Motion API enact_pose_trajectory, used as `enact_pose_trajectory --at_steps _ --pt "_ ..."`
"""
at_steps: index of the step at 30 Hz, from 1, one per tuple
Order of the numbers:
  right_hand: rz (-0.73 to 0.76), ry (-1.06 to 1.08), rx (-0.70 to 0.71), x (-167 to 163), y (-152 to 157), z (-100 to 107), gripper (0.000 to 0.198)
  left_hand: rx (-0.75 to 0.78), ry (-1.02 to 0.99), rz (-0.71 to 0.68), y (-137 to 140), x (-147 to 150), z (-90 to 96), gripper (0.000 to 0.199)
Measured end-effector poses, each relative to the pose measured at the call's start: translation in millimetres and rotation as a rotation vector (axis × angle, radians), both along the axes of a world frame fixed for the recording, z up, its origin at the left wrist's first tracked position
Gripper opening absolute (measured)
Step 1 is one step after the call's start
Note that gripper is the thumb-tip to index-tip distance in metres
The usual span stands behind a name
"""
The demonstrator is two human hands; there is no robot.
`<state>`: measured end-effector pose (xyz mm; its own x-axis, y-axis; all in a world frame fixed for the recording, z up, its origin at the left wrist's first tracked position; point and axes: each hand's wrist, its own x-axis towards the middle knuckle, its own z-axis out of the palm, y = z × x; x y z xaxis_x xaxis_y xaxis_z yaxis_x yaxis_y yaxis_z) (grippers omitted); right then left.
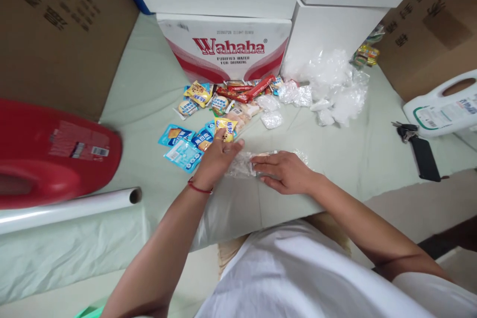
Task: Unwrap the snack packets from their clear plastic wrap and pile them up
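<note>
R hand (285, 171) lies flat-ish, fingers out on clear wrap (240, 165) betw. hands; best pressed lightly so it won't slip. L hand (214, 159), thumb apart, at yellow pkt (228, 123) just ahead; can't tell if pinching, prob. gentlest by edge.

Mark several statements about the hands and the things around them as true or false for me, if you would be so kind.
1. A red bracelet circles the wrist of the left hand. True.
2. The red container is at the right of the scene. False: it is at the left.
3. The right hand has its fingers over clear plastic packaging. True.
4. The keys lie against the white tube. False: they lie near the white bottle.
5. The Wahaha box stands beyond the snack packets. True.
</note>
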<state>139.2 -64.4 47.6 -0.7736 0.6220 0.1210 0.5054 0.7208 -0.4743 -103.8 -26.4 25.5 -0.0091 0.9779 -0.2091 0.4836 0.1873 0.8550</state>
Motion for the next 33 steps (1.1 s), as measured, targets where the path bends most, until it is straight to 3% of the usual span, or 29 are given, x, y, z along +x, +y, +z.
enact_pose_trajectory --at_steps 3,5,9,13,16,19,22,24,26,28,30,33 --pt "0.014 0.079 0.015 3.1 0.6 -4.5 0.031 -0.098 0.146 -0.263 -3.9 -10.4 5.3 0.044" --pt "0.015 0.14 -0.011 5.3 0.9 -8.4 0.032 -0.187 0.127 -0.36 -12.1 -20.6 5.5 0.031" --pt "0.0 0.234 -0.067 5.4 1.2 -15.1 0.03 -0.174 -0.108 -0.195 -35.2 -23.7 9.7 0.034" --pt "0.01 0.291 -0.095 1.9 3.6 -16.2 0.028 -0.148 -0.268 -0.072 -51.8 12.8 19.0 0.032" --pt "0.029 0.333 -0.179 4.3 5.6 -16.2 0.029 0.071 -0.194 -0.042 -57.1 46.8 16.7 0.026" --pt "-0.041 0.475 -0.376 14.8 7.3 -18.8 0.031 0.357 -0.012 -0.07 -64.5 67.3 4.8 0.027" --pt "-0.289 0.687 -0.59 30.6 11.7 -21.8 0.026 0.518 0.262 -0.188 -76.1 73.5 -8.9 0.038" --pt "-0.565 0.773 -0.576 41.5 17.7 -22.6 0.022 0.584 0.453 -0.244 -82.4 74.2 -14.6 0.043" --pt "-0.813 0.727 -0.488 50.7 24.7 -23.0 0.023 0.643 0.593 -0.244 -84.7 75.1 -16.6 0.042" --pt "-0.907 0.552 -0.489 57.5 30.1 -24.0 0.031 0.7 0.666 -0.235 -82.4 77.0 -16.5 0.038" --pt "-0.871 0.336 -0.568 62.1 31.9 -25.8 0.04 0.756 0.669 -0.27 -77.0 79.3 -16.7 0.035" --pt "-0.718 0.124 -0.631 67.4 28.0 -27.0 0.033 0.788 0.638 -0.335 -69.4 81.0 -21.2 0.036"
